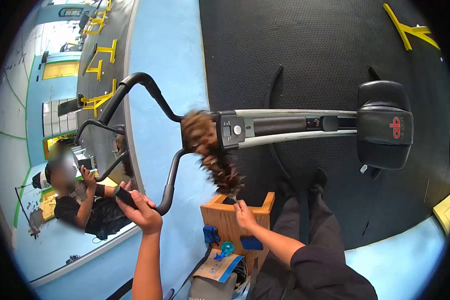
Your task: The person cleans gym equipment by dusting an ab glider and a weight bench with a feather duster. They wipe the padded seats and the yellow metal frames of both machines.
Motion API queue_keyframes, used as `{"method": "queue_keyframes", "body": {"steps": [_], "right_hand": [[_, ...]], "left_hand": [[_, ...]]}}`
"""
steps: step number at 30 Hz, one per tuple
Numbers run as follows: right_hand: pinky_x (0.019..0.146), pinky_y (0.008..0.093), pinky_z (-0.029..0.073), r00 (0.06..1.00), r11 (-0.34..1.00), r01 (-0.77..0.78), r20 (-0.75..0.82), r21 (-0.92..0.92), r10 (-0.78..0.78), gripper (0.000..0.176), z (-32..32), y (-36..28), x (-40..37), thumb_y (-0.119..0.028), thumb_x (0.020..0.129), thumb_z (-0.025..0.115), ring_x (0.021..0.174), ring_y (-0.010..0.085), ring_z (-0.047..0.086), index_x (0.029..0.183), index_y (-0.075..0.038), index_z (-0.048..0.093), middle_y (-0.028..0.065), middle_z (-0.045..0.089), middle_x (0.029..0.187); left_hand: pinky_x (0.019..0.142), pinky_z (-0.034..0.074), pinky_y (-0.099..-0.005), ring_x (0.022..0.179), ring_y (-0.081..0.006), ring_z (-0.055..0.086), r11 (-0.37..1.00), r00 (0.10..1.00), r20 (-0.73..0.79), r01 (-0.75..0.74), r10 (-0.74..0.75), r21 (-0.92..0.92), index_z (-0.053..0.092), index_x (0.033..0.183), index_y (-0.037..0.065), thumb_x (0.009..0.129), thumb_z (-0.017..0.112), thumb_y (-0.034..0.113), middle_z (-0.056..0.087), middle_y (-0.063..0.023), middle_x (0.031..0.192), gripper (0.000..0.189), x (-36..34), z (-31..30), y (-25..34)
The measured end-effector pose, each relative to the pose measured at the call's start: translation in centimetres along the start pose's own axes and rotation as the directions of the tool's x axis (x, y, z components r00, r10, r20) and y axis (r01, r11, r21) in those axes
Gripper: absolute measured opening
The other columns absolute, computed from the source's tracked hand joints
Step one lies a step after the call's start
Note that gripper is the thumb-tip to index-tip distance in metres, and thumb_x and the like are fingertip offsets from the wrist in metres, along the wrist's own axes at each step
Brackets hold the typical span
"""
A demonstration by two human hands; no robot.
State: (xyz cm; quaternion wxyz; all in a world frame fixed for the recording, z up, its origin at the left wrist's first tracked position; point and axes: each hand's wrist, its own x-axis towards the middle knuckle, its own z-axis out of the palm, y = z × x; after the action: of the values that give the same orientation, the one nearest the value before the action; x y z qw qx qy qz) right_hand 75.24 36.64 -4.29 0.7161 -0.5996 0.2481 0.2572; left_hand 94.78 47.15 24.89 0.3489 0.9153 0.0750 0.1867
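Observation:
My right hand (244, 216) is closed round the handle end of a brown feather duster (220, 167). The duster's feathers lie over the handlebar joint, beside the small display console (228, 131) of an ab exercise machine (295, 114). To the left, my left hand (143, 212) is wrapped round the lower curved black handlebar (169, 192), near its grip end. The machine's other handlebar (144, 79) curves up and left. At the right end of the rail sits a black padded seat (385, 125) with red lettering.
A large wall mirror (55, 130) on the left reflects a person and yellow-framed gym equipment. Below my right hand stands a wooden box (225, 217), beside a cardboard piece (219, 266) with a blue-green item. Yellow frame legs (410, 30) rest on the black floor mat (325, 60).

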Motion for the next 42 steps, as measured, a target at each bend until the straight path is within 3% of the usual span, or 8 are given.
{"method": "queue_keyframes", "body": {"steps": [6,16,24,29,32,34,36,42], "right_hand": [[0.076,0.0492,0.046,0.981,0.981,0.171,0.107,-0.096,-0.16,0.026,0.8,1.0,-1.5,-0.031,0.105,0.044,0.088,0.0466,0.059,0.104,-0.005,0.048,0.0241,0.059,0.087],[0.081,0.0456,0.049,1.0,0.998,0.018,0.016,-0.059,-0.017,0.029,-0.5,1.0,1.8,-0.033,0.103,0.048,0.095,0.0447,0.063,0.115,-0.007,0.054,0.0246,0.065,0.097],[0.083,0.0512,0.048,0.975,0.996,-0.081,-0.203,0.037,0.087,0.033,-4.2,2.9,3.6,-0.038,0.101,0.049,0.103,0.048,0.061,0.108,-0.007,0.057,0.0255,0.066,0.102],[0.078,0.0487,0.048,0.841,0.983,-0.178,-0.513,0.034,0.17,0.029,-7.3,6.6,4.7,-0.035,0.101,0.051,0.089,0.0407,0.065,0.103,-0.007,0.06,0.0213,0.066,0.089],[0.079,0.0511,0.047,0.892,0.975,-0.179,-0.44,-0.128,0.106,0.03,-9.5,9.9,5.2,-0.035,0.102,0.049,0.092,0.0461,0.063,0.101,-0.007,0.058,0.0234,0.066,0.091],[0.08,0.0527,0.046,0.835,0.962,-0.27,-0.508,-0.041,0.212,0.03,-11.6,9.2,4.4,-0.035,0.101,0.05,0.096,0.0487,0.061,0.1,-0.005,0.054,0.0252,0.065,0.094],[0.08,0.0526,0.046,0.792,0.957,-0.29,-0.557,0.015,0.248,0.031,-12.9,8.8,4.2,-0.035,0.101,0.051,0.097,0.0486,0.06,0.098,-0.005,0.051,0.026,0.064,0.094],[0.08,0.05,0.047,0.813,0.952,-0.304,-0.529,-0.03,0.242,0.032,-16.0,8.2,4.2,-0.036,0.101,0.05,0.098,0.0454,0.061,0.1,-0.004,0.053,0.0241,0.065,0.098]], "left_hand": [[0.046,0.038,-0.0191,0.055,-0.0035,0.04,1.0,1.0,0.007,0.002,-0.002,-0.021,0.036,0.138,-0.003,0.106,0.046,0.024,0.043,0.0007,0.081,0.043,0.1,-0.1,0.0],[0.046,0.037,-0.0178,0.057,-0.0031,0.039,0.989,1.0,0.02,-0.011,0.014,-0.145,0.035,0.149,0.007,0.107,0.047,0.022,0.041,0.0025,0.08,0.046,0.0,-0.1,-0.4],[0.047,0.036,-0.016,0.056,-0.0049,0.04,0.972,0.989,-0.014,-0.15,0.149,-0.179,0.011,0.159,0.017,0.106,0.047,0.015,0.05,-0.0054,0.091,0.063,-0.2,0.2,-0.4],[0.045,0.037,-0.016,0.052,-0.0041,0.044,0.974,0.979,-0.131,-0.175,0.156,-0.143,0.027,0.152,0.012,0.105,0.052,0.015,0.055,-0.0036,0.081,0.053,0.8,-0.6,-3.5],[0.089,0.048,-0.0314,0.102,-0.0156,0.052,0.885,0.871,-0.194,-0.406,0.451,0.23,0.034,0.147,0.005,0.103,0.057,0.013,0.053,-0.011,0.11,0.051,0.9,-0.3,-2.6],[0.108,0.035,-0.042,0.122,-0.0223,0.042,0.928,0.904,-0.218,-0.343,0.369,0.148,0.038,0.143,0.003,0.1,0.058,0.007,0.046,-0.0143,0.125,0.048,-0.5,0.4,-1.0],[0.107,0.036,-0.0446,0.122,-0.0271,0.044,0.412,0.506,0.024,-0.729,0.862,0.547,0.045,0.136,0.003,0.095,0.06,0.002,0.045,-0.0155,0.129,0.043,-1.9,1.2,0.0],[0.106,0.036,-0.048,0.136,-0.0383,0.036,0.788,0.631,0.616,-0.615,0.472,0.025,0.05,0.141,0.011,0.087,0.067,0.01,0.034,-0.0234,0.147,0.056,-6.5,13.8,2.4]]}}
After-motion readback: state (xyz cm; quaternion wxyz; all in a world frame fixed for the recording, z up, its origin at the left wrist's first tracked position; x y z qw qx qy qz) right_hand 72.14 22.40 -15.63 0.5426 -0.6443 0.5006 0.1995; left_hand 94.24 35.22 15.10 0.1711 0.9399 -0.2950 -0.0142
